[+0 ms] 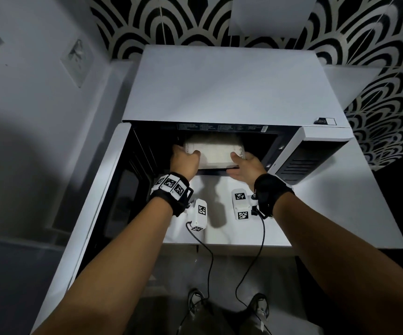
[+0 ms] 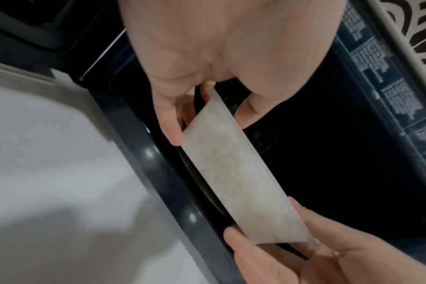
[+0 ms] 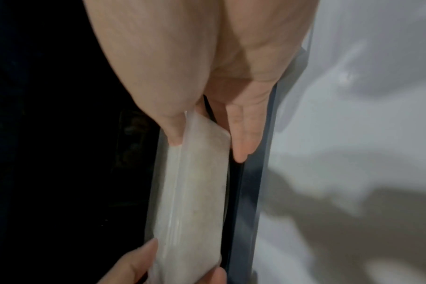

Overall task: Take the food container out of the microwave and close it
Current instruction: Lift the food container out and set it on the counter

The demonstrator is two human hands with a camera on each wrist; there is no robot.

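A cloudy plastic food container (image 1: 213,151) with pale food inside sits at the mouth of the white microwave (image 1: 224,93), half out of the dark cavity. My left hand (image 1: 184,158) grips its left end, thumb on top and fingers beneath. My right hand (image 1: 245,164) grips its right end the same way. In the left wrist view the container (image 2: 241,173) spans between both hands above the dark door frame (image 2: 158,173). In the right wrist view my thumb (image 3: 173,134) presses the container's (image 3: 192,192) rim and my fingers (image 3: 243,138) lie under it.
The microwave door (image 1: 94,213) hangs open to the left. The control panel (image 1: 302,163) stands at the right of the cavity. White counter (image 1: 328,213) lies in front and to the right. A patterned black-and-white wall (image 1: 377,44) is behind.
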